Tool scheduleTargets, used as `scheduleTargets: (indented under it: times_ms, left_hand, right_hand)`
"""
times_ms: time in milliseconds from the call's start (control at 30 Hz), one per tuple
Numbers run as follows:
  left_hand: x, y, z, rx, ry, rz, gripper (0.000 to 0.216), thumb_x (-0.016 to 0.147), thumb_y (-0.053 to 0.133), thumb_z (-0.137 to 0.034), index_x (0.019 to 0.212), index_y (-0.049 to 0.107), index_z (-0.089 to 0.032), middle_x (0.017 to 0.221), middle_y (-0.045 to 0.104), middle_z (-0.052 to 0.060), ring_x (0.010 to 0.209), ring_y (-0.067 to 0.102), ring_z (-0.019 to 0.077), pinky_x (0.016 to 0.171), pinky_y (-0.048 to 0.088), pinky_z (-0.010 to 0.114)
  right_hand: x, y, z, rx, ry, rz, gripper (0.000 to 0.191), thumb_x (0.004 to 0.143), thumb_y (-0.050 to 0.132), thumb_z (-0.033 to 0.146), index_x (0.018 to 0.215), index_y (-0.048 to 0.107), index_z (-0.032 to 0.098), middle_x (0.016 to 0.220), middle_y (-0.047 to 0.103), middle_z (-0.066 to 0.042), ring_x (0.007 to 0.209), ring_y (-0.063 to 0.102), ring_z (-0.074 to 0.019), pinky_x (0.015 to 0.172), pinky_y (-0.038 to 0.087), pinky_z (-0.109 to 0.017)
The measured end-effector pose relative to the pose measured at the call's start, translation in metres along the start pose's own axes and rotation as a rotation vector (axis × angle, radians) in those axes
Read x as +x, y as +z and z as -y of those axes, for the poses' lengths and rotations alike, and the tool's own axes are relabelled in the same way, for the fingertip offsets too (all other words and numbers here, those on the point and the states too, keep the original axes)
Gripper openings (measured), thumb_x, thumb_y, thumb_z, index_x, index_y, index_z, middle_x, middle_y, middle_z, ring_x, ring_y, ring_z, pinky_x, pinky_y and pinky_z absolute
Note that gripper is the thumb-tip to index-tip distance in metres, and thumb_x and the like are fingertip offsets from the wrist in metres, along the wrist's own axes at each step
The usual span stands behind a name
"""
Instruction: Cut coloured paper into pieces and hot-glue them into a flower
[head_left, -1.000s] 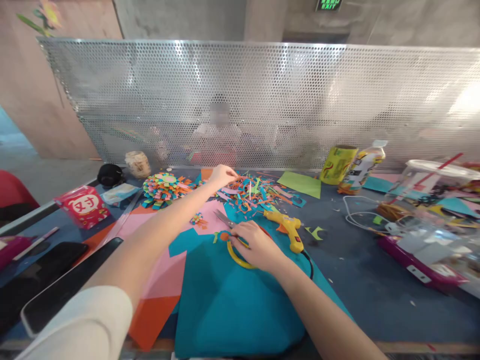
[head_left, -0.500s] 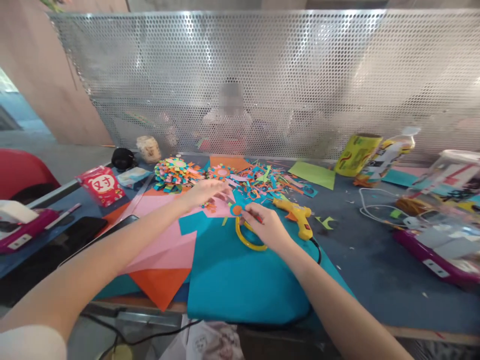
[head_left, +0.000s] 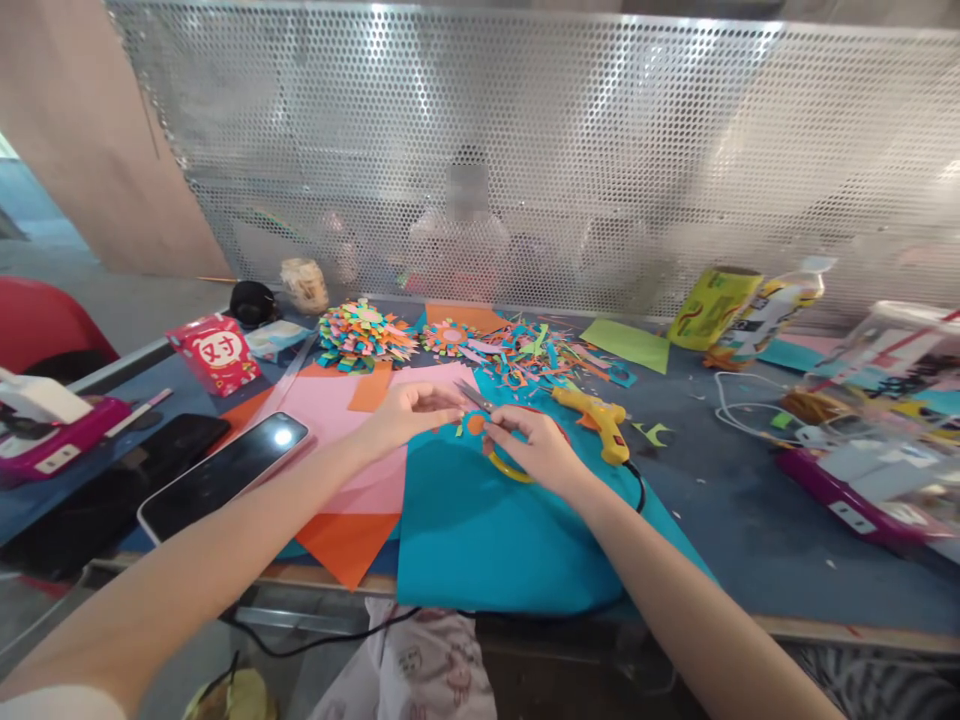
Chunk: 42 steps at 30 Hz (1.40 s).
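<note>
My right hand (head_left: 530,446) is closed on scissors (head_left: 495,440) with a yellow handle loop, blades pointing up-left over the teal sheet (head_left: 487,520). A small orange paper disc (head_left: 475,425) sits by the blades. My left hand (head_left: 411,412) hovers over the pink sheet (head_left: 352,420), fingers pinched together near the scissor tips; what they pinch is too small to name. A yellow glue gun (head_left: 596,415) lies just right of my right hand.
Paper scraps (head_left: 525,360) and a multicoloured paper flower (head_left: 360,335) lie further back. A phone (head_left: 225,470) and a red packet (head_left: 217,352) are at left. Bottles (head_left: 750,310), cables and a clear box (head_left: 892,380) crowd the right. A mesh screen (head_left: 525,150) backs the table; a person sits behind it.
My left hand has drawn back from the scrap pile to the scissor tips. My right hand has lifted the scissors slightly. The camera has tilted down and shifted.
</note>
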<state>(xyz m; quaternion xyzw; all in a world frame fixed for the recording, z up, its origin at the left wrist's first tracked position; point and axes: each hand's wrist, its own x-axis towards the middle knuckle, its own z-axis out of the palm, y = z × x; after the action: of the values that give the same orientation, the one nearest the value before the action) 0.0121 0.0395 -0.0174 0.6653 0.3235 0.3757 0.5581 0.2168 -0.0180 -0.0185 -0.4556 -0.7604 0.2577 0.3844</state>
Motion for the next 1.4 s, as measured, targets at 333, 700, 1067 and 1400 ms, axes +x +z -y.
scheduleTargets:
  times_ms: [333, 700, 1067, 1400]
  left_hand:
    - [-0.005, 0.000, -0.002, -0.004, -0.051, -0.054, 0.026, 0.063, 0.083, -0.028, 0.083, 0.072, -0.015, 0.084, 0.077, 0.005, 0.075, 0.069, 0.0139, 0.069, 0.053, 0.025]
    - [-0.005, 0.005, 0.000, -0.111, -0.177, -0.041, 0.045, 0.057, 0.087, -0.030, 0.095, 0.070, -0.014, 0.090, 0.076, 0.007, 0.070, 0.066, 0.0120, 0.055, 0.044, 0.020]
    - [0.003, -0.005, 0.020, 0.663, 0.223, 0.043, 0.046, 0.066, 0.083, -0.034, 0.106, 0.070, -0.017, 0.106, 0.074, 0.011, 0.098, 0.067, 0.0252, 0.089, 0.050, 0.037]
    - [0.011, -0.003, 0.025, 0.820, 0.266, 0.016, 0.020, 0.085, 0.057, -0.013, 0.089, 0.075, -0.020, 0.098, 0.076, 0.007, 0.093, 0.068, 0.0208, 0.089, 0.048, 0.032]
  right_hand:
    - [-0.002, 0.000, 0.002, -0.026, 0.002, 0.026, 0.024, 0.089, 0.051, 0.027, 0.068, 0.060, 0.022, 0.071, 0.071, -0.002, 0.069, 0.065, -0.0163, 0.068, 0.050, -0.028]
    - [-0.003, -0.002, 0.004, -0.050, -0.009, -0.004, 0.024, 0.091, 0.048, 0.032, 0.069, 0.057, 0.023, 0.071, 0.071, -0.001, 0.070, 0.067, -0.0161, 0.071, 0.051, -0.028]
    - [-0.003, -0.008, -0.003, -0.237, 0.012, -0.170, 0.025, 0.092, 0.047, 0.030, 0.070, 0.057, 0.023, 0.065, 0.070, -0.002, 0.064, 0.063, -0.0180, 0.066, 0.049, -0.030]
    - [-0.010, -0.017, -0.013, -0.623, -0.447, 0.213, 0.023, 0.092, 0.055, 0.028, 0.103, 0.073, 0.021, 0.093, 0.074, -0.011, 0.092, 0.066, -0.0259, 0.085, 0.048, -0.042]
